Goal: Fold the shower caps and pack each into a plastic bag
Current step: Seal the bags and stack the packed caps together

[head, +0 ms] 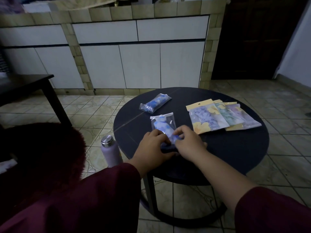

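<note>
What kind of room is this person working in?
Probably a home, perhaps a kitchen or living area: a tiled counter with white cabinet doors, a tiled floor, and a small round dark table used as a makeshift packing spot.

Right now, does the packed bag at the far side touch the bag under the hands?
Apart. The head view shows bare dark table between far packed bag and near bag.

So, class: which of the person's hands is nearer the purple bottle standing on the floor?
Left. The left hand works at the table's near edge, just right of the purple bottle; the right hand lies further right, beyond it.
</note>
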